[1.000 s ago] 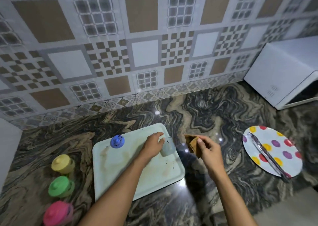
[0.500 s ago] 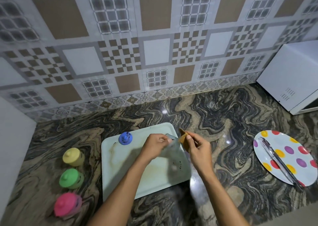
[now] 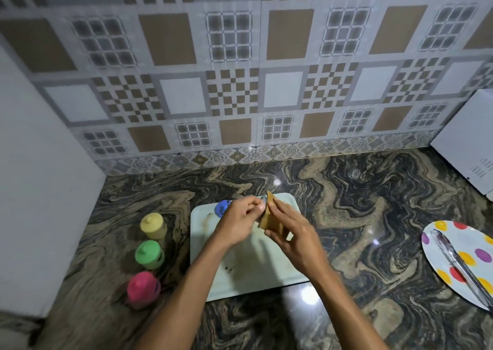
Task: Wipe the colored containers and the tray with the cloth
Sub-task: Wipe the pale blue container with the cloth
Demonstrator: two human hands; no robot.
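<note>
A pale tray with dark specks and smears lies on the marbled counter. Above it my left hand grips a small clear container, almost wholly hidden by the fingers. My right hand holds a folded tan cloth pressed against that container. A blue lid lies on the tray's far left corner, partly behind my left hand. Left of the tray stand a yellow container, a green container and a pink container in a row.
A polka-dot plate with metal tongs sits at the right edge. A white appliance stands at the back right, a white box-like surface fills the left. The tiled wall backs the counter.
My left hand lifted the clear container off the tray and my right hand brought the cloth against it. The view shifted left and up.
</note>
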